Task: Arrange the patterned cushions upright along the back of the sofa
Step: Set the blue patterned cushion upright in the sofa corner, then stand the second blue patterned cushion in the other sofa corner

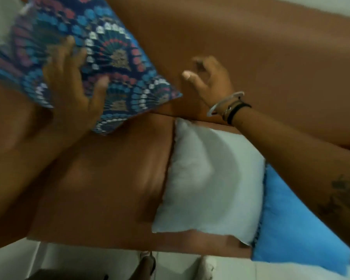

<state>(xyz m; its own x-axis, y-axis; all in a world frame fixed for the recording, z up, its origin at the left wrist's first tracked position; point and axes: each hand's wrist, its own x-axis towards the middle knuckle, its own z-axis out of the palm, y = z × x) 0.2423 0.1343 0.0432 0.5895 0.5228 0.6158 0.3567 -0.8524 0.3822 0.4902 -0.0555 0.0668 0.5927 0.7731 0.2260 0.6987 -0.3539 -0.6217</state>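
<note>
A blue, pink and white patterned cushion (101,57) leans tilted against the brown sofa back (240,49) at the upper left. My left hand (73,85) lies flat on its front face, fingers spread, pressing it. My right hand (208,77) hovers just right of the cushion's lower corner, fingers curled apart and holding nothing, with bracelets on the wrist. The frame is blurred by motion.
A plain white pillow (208,178) lies flat on the brown sofa seat (109,188). A bright blue cloth (291,229) lies to its right under my right forearm. White floor tiles (69,259) and a foot show below the seat's front edge.
</note>
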